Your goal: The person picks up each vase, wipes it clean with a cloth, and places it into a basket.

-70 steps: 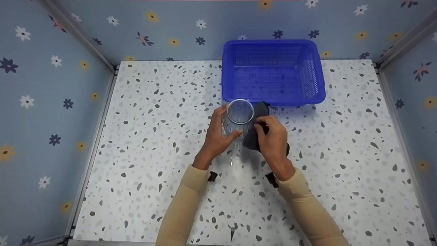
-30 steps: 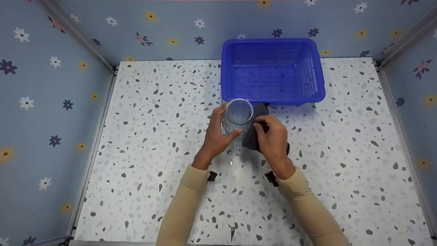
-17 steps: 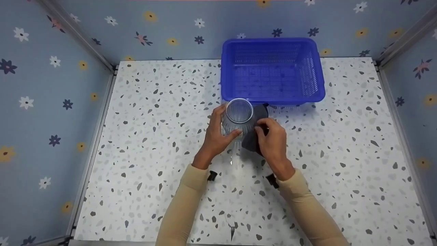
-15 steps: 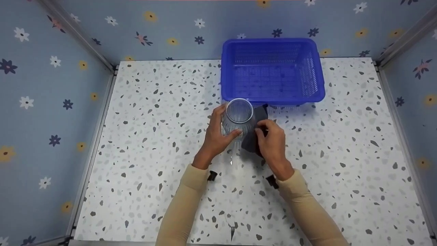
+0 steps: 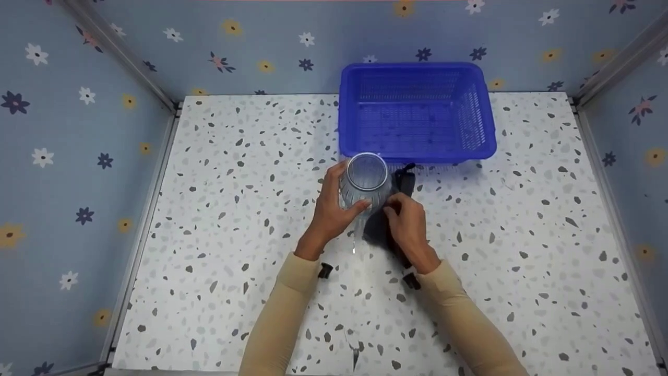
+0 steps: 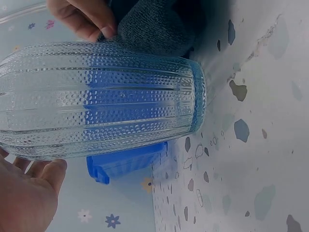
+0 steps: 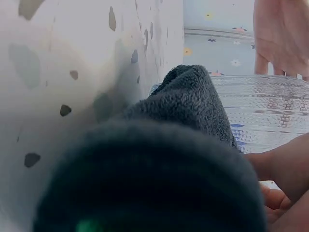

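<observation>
A clear ribbed glass (image 5: pixel 365 180) stands upright on the speckled table (image 5: pixel 235 209), just in front of the blue basket. My left hand (image 5: pixel 331 209) grips its left side, fingers and thumb curled round the wall. My right hand (image 5: pixel 404 222) holds a dark grey cloth (image 5: pixel 389 209) pressed against the glass's right side. The left wrist view shows the textured glass (image 6: pixel 101 99) with the cloth (image 6: pixel 154 24) and a thumb against it. In the right wrist view, the cloth (image 7: pixel 159 159) fills most of the picture, with the glass (image 7: pixel 265 111) behind it.
A blue perforated basket (image 5: pixel 417 112) sits at the back of the table, right behind the glass. Flowered blue walls (image 5: pixel 78 130) enclose the table on the left, back and right. Speckled surface lies bare to the left and right of the hands.
My right hand has slid the cloth down and toward me along the glass's right side. The left hand and the glass have kept their place.
</observation>
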`<state>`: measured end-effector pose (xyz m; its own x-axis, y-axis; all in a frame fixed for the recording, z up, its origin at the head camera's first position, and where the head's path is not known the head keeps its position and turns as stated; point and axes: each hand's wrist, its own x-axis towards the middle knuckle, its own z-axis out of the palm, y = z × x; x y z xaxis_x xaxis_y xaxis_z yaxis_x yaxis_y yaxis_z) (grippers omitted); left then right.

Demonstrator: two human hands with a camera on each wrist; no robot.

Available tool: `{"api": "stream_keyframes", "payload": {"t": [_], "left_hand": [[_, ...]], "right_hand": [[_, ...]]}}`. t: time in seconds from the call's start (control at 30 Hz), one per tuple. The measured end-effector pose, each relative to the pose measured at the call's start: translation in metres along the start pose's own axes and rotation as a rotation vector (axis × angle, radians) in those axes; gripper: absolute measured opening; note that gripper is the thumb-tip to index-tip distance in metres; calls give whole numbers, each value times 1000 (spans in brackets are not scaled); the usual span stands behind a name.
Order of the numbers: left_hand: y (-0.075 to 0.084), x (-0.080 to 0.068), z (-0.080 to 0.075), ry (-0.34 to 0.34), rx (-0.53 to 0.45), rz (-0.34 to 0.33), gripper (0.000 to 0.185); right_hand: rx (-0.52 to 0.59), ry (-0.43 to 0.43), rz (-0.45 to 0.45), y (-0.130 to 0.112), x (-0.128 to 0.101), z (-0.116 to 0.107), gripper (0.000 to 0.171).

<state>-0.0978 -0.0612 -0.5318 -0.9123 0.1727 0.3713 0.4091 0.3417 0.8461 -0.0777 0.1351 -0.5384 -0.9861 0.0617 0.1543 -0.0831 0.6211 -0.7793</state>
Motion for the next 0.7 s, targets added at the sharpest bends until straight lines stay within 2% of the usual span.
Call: {"api": "stream_keyframes", "payload": {"t": [0.37, 0.53, 0.7], "left_hand": [[1, 0, 0, 7, -12, 10, 83], [1, 1, 0, 10, -8, 25, 83], [2, 1, -1, 10, 4, 30, 83]], "right_hand": [[91, 96, -69, -34, 2, -29, 8], [84, 143, -133, -52, 6, -39, 8], [93, 101, -167, -57, 7, -46, 9]]}}
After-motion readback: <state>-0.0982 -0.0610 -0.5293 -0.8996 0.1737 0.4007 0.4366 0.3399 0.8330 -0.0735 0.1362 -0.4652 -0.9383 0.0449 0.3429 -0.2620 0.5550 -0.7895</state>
